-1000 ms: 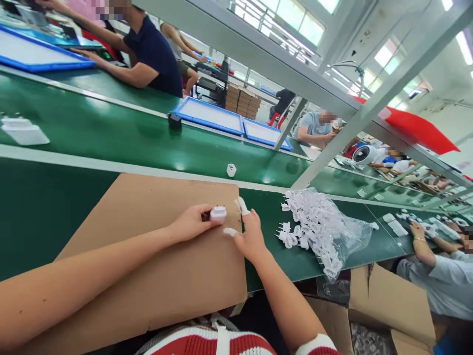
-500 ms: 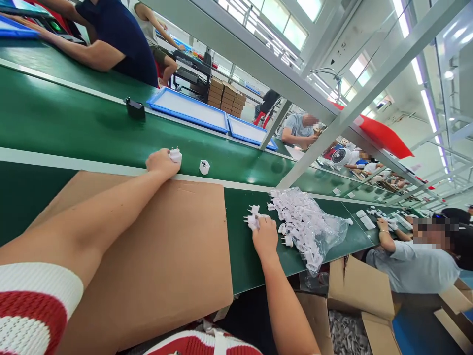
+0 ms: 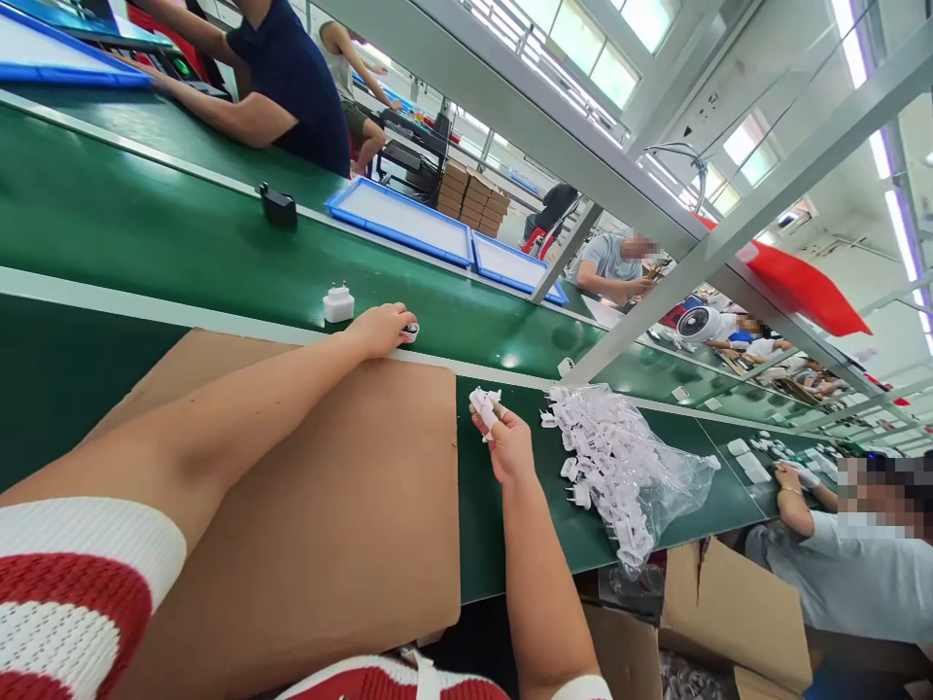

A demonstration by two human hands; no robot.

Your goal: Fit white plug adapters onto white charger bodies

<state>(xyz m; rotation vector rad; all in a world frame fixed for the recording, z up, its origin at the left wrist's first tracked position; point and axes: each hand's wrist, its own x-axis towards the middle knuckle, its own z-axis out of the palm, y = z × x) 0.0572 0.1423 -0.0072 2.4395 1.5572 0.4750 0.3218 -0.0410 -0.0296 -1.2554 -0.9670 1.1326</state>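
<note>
My left hand (image 3: 380, 331) reaches over the cardboard sheet to the green belt, its fingers closed round a small white charger housing (image 3: 411, 333) with a dark opening. Just left of that hand, a white charger (image 3: 338, 304) stands upright on the belt, its two pins pointing up. Above the green table, right of the cardboard, my right hand (image 3: 508, 442) pinches white two-pin plug pieces (image 3: 484, 403); how many is unclear. A clear plastic bag (image 3: 674, 467) lies to its right, with many similar white plug pieces (image 3: 598, 437) spilling out.
The cardboard sheet (image 3: 350, 486) covers the bench before me. A black adapter (image 3: 278, 207) and blue-rimmed trays (image 3: 400, 222) lie along the belt's far side. A metal post (image 3: 619, 335) rises at right. Open cartons (image 3: 736, 603) stand below; co-workers sit across and at right.
My left hand has let go of the upright charger and moved right onto the charger housing. My right hand has lifted plug pieces off the table. The view has shifted slightly.
</note>
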